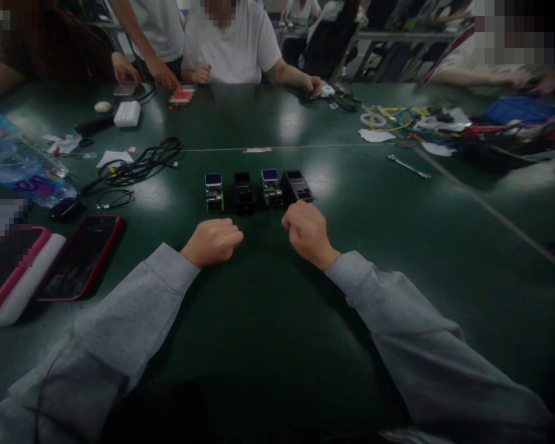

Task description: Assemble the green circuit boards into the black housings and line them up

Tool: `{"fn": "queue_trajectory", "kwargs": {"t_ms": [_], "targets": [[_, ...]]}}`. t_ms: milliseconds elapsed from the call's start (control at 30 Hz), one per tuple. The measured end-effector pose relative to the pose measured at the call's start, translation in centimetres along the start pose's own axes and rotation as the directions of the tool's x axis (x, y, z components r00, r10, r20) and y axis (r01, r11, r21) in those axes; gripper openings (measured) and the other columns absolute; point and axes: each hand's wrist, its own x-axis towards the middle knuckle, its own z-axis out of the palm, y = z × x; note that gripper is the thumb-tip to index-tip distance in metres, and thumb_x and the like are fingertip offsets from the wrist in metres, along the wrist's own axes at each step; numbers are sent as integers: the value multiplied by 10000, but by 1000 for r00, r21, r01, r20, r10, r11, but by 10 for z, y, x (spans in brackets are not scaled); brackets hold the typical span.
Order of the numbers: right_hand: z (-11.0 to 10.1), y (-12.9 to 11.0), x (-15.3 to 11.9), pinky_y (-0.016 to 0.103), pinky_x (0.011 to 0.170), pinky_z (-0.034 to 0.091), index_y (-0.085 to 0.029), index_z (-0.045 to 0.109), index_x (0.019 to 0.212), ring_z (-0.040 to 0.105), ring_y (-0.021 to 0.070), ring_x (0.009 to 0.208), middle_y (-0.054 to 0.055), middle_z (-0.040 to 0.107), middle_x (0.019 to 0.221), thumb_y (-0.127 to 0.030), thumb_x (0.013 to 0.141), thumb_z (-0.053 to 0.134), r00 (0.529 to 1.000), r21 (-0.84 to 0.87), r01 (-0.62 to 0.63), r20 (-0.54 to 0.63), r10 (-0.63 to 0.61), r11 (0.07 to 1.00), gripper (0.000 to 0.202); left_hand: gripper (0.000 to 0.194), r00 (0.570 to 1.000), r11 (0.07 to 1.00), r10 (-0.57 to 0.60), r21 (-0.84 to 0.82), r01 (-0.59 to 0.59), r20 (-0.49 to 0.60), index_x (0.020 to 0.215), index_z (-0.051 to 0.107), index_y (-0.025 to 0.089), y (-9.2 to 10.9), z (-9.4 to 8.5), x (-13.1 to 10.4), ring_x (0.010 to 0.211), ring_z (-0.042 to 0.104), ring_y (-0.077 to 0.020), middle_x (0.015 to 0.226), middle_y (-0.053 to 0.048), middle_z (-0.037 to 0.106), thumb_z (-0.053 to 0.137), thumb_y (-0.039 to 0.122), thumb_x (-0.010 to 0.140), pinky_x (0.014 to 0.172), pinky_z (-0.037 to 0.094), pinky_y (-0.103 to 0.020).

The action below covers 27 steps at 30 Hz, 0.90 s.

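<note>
My left hand (214, 241) is curled into a fist on the dark green table (268, 320), and nothing shows in it. Loosely closed too, my right hand (308, 229) lies just in front of a black device casing (298, 183), with nothing visible in its fingers. Beyond my hands is a row: a small circuit board with a screen (214, 192), a black casing (244, 192), a second circuit board with a screen (272, 187), then the casing nearest my right hand. That hand overlaps the casing's lower edge in view; I cannot tell whether they touch.
Phones (83, 256), a water bottle (23, 160) and a coiled black cable (143, 163) lie to the left. At the right are a wrench (409, 166) and a heap of coloured wires (437, 120). Several people sit or stand across the table, one hand on a red item (182, 94).
</note>
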Motion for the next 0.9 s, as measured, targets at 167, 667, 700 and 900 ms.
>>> {"fn": "queue_trajectory", "kwargs": {"t_ms": [167, 667, 700, 900], "targets": [[10, -36, 1, 308, 672, 312, -186, 633, 824, 518, 175, 708, 31, 634, 756, -46, 861, 442, 914, 80, 123, 380, -145, 989, 240, 249, 966, 996, -69, -33, 79, 249, 673, 660, 174, 25, 5, 13, 589, 596, -151, 625, -28, 645, 481, 86, 822, 513, 404, -265], [10, -42, 3, 313, 676, 319, -178, 652, 863, 566, 179, 748, 34, 684, 826, -46, 884, 457, 898, 53, 83, 429, -98, 995, 236, 239, 945, 991, -125, -12, 135, 302, 672, 673, 171, 27, 4, 16, 599, 636, -162, 645, -38, 680, 493, 72, 795, 510, 432, -260], [10, -42, 3, 312, 678, 321, -177, 653, 868, 568, 179, 750, 35, 685, 831, -47, 884, 458, 897, 54, 82, 431, -97, 995, 234, 240, 945, 991, -125, -13, 136, 303, 675, 675, 172, 27, 4, 16, 599, 636, -162, 646, -38, 682, 493, 72, 794, 511, 433, -260], [10, -41, 3, 307, 669, 320, -177, 657, 888, 568, 176, 744, 33, 685, 837, -52, 898, 454, 897, 64, 70, 434, -91, 996, 238, 264, 939, 988, -134, -36, 153, 318, 688, 688, 172, 27, 5, 16, 610, 640, -185, 652, -50, 679, 479, 83, 823, 518, 439, -285]]}}
